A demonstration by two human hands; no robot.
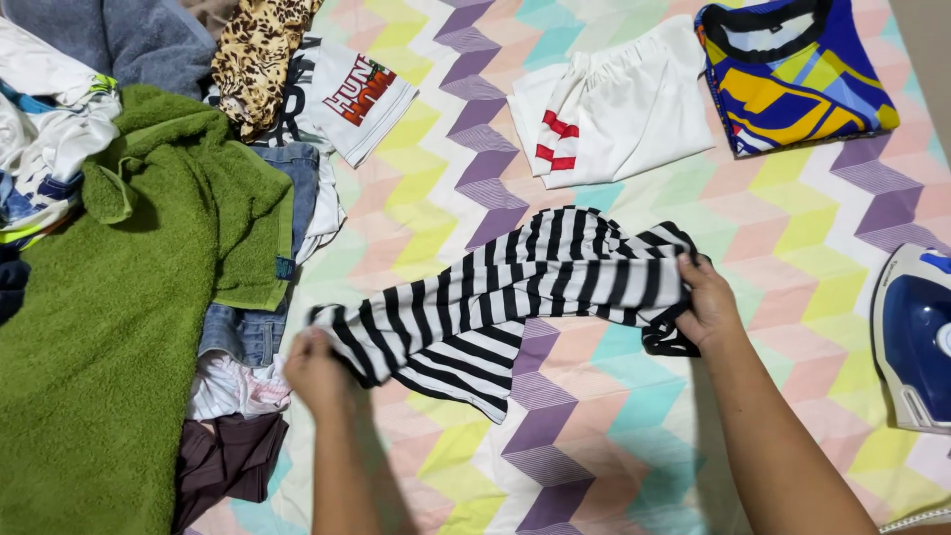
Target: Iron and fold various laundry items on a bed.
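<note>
Fingers of left hand (315, 369) and right hand (705, 302) clenched on striped garment (515, 287) at centre, green towel (109, 337) left, iron (911, 337) right edge

Black-and-white striped fabric garment (505, 297) stretched sideways across the zigzag-patterned bedsheet (594, 436), bunched and creased. Its 2 ends are pinched up, 1 at the left, 1 at the right, a loose flap drooping below the middle.

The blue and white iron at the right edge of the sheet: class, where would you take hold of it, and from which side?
Only part of the iron shows; the rest is cut off by the frame, and no handle is clearly visible. Judging by its rounded blue top, a grip from above on that upper body seems best. The right hand is the nearer one, but it now holds the striped garment.
</note>
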